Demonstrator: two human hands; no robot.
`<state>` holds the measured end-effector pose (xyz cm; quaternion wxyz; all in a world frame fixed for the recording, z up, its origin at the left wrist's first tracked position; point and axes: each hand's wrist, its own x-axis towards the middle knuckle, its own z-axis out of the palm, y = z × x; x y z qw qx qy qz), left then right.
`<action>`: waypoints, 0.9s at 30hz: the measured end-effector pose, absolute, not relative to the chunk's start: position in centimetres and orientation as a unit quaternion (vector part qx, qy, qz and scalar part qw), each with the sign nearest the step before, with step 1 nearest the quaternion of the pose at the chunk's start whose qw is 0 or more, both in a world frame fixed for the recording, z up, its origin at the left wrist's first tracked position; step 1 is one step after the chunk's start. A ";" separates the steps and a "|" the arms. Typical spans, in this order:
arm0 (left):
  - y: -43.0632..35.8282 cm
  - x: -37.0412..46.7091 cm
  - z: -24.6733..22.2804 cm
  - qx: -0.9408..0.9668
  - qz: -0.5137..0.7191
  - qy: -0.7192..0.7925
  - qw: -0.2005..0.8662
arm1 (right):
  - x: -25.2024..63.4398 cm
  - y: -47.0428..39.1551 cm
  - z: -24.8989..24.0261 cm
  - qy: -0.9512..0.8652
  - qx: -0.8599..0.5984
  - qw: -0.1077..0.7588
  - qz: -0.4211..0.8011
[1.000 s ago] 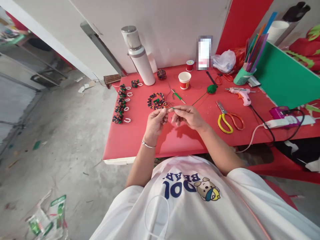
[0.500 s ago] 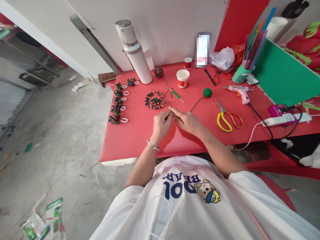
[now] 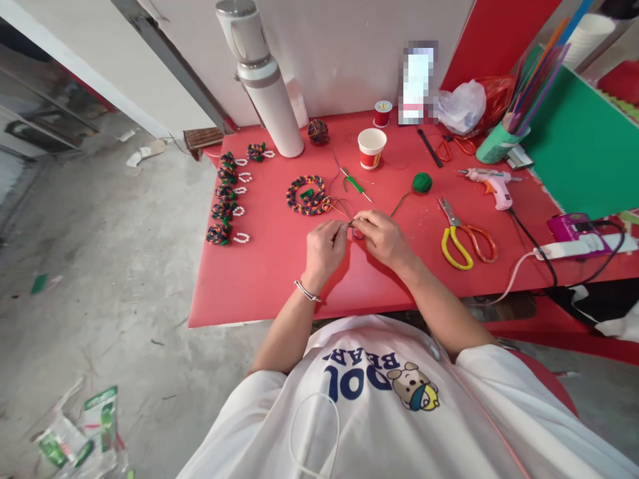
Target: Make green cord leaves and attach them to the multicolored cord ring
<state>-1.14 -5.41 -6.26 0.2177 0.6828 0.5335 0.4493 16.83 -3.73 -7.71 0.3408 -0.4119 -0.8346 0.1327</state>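
Close together, left hand (image 3: 327, 249) and right hand (image 3: 387, 241) pinching thin yarn (image 3: 351, 224), braided coil (image 3: 305, 210) just beyond

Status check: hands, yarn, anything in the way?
Left hand, right hand: close together, pinching yarn. Green ball on table, strand leading toward right hand. Green-handled tool ahead, clear of both.

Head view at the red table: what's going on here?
A person's left hand and right hand pinch thin yarn at their fingertips, close together above the red table. Beyond them lies a multicoloured braided ring, with loose strands trailing toward the hands. A strand also runs from the green ball toward the right hand. The hook and scissors lie untouched.
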 end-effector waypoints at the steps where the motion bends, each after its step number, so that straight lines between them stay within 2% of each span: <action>1: -5.4 -1.1 -6.4 0.675 0.459 0.536 0.219 | 16.7 -3.8 -7.8 -0.824 -0.403 0.375 0.132; 4: -5.3 -0.9 -6.9 0.634 0.487 0.537 0.269 | 16.1 -4.3 -7.9 -0.778 -0.386 0.468 0.164; 8: -5.5 -0.7 -7.3 0.592 0.497 0.530 0.348 | 15.5 -4.7 -7.6 -0.707 -0.414 0.517 0.248; 19: -5.9 -0.2 -7.1 0.518 0.527 0.495 0.457 | 15.9 -4.5 -7.7 -0.677 -0.456 0.502 0.284; 24: -5.8 0.4 -7.3 0.419 0.536 0.411 0.607 | 16.4 -4.2 -7.7 -0.703 -0.445 0.501 0.240; 27: -5.6 0.7 -7.6 0.386 0.530 0.396 0.643 | 16.6 -4.1 -7.7 -0.705 -0.445 0.492 0.251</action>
